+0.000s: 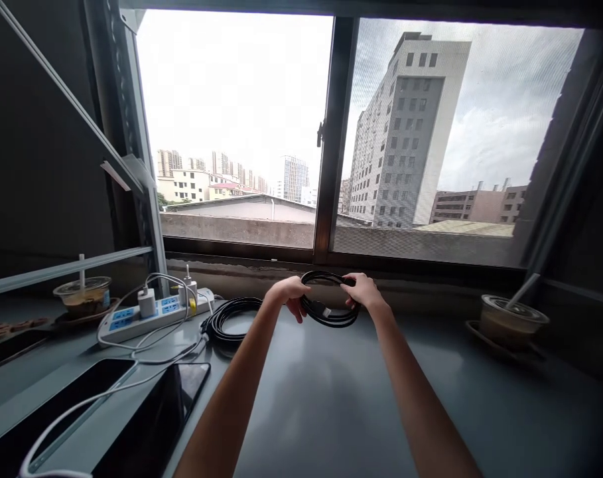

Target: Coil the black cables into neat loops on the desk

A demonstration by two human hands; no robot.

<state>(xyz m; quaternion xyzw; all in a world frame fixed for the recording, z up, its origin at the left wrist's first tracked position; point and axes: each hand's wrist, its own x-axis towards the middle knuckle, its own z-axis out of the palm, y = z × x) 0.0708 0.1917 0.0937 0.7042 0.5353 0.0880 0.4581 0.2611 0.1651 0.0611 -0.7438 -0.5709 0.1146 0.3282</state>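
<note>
Between my two hands is a coiled black cable [330, 321], held up near the window side of the grey table. My left hand [290, 294] grips the left side of the loop, thumb on top and fingers partly curled below. On the opposite side, my right hand [361, 292] has its thumb and fingers closed around the loop. A small pale connector or tag [327, 312] shows inside the ring. Another black cable coil [226, 320] lies on the table to the left, partly hidden by my left forearm.
At the left are a white power strip [154, 313] with plugged-in chargers, white cords and two dark-screened devices, one a tablet-like slab [152, 421]. Lidded drink cups stand at the left [85, 297] and right [513, 322]. A metal frame [149, 179] rises by the window [326, 133].
</note>
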